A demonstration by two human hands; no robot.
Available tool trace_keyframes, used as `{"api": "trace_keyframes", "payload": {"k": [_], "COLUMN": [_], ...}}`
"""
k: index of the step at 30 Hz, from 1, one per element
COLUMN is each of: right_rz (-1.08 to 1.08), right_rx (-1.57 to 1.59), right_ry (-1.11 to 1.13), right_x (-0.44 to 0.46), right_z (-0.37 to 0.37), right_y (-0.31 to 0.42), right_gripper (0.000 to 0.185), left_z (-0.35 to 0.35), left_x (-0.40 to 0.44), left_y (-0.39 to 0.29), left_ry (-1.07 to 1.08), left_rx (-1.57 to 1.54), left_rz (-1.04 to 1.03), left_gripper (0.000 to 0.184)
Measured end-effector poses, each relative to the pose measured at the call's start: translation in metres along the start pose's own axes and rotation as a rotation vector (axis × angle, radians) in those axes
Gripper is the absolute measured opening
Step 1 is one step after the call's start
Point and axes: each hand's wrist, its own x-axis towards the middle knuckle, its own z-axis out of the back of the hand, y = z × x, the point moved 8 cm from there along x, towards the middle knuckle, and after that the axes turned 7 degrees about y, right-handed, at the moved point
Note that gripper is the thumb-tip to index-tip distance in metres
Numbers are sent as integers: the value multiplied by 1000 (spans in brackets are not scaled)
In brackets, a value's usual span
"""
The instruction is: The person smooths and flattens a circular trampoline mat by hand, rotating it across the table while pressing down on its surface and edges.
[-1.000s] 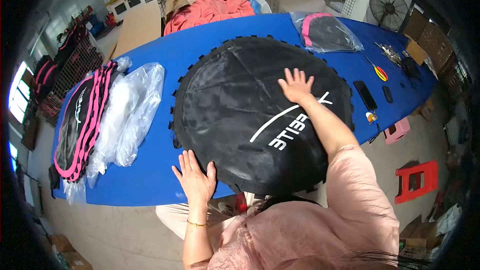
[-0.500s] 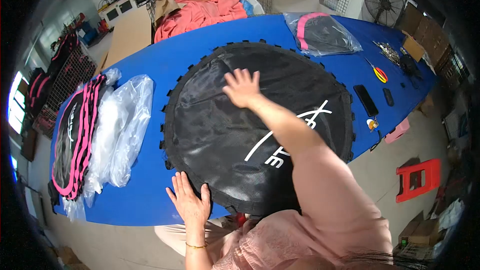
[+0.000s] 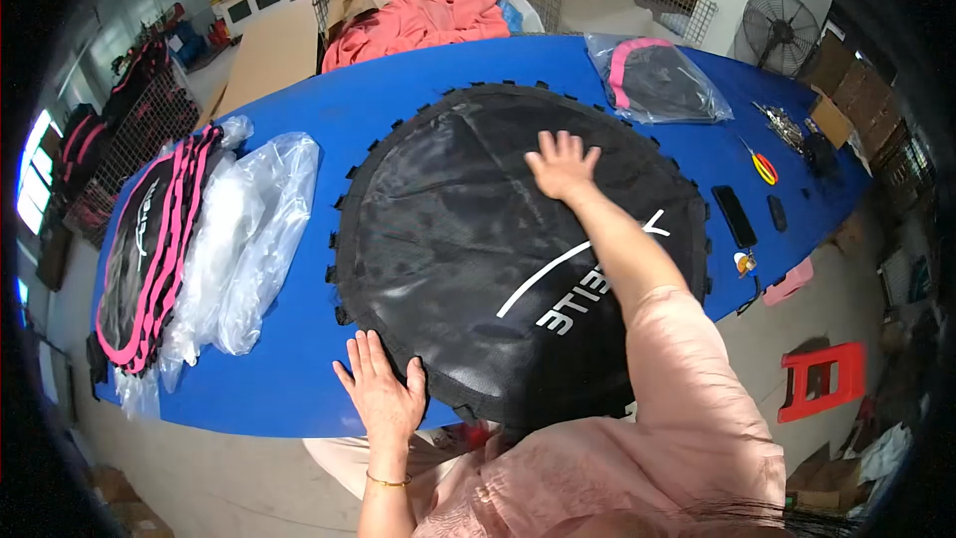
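Note:
A large round black mat with short black tabs around its edge and white lettering lies flat on the blue table. My right hand rests on the mat's upper right part, palm down with fingers spread. At the mat's lower left edge, my left hand lies with its fingers apart, partly on the blue surface. Neither hand holds anything. My right forearm covers some of the lettering.
Folded black and pink mats and clear plastic bags lie at left. A bagged mat is at the back. Scissors, a phone and metal pieces sit at right; a red stool stands on the floor.
My right hand slid left across the mat, then back part of the way right. My left hand has stayed by the lower left edge. The camera view has shifted slightly.

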Motion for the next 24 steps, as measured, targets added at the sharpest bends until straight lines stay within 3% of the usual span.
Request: {"api": "trace_keyframes", "payload": {"k": [6,11,13,15,21,24], "right_rz": [316,524,510,442,78,61], "right_rx": [68,102,101,81,20,16], "right_ry": [-5,54,74,-56,18,1], "right_x": [-27,-71,-67,-46,-11,-37], "right_z": [-25,-31,-27,-32,-12,-9], "right_y": [190,276,266,236,69,23], "right_gripper": [73,72,71,68,71,72], "left_z": [-3,-5,-6,-5,-3,-3], "left_x": [0,1,0,0,1,0], "left_y": [1,3,3,3,2,1], "left_ry": [-6,-2,-1,4,-15,-11], "left_rx": [-2,10,9,7,-9,-7], "left_rz": [-11,-2,-5,3,-10,-15], "left_gripper": [79,79,79,79,78,78]}}
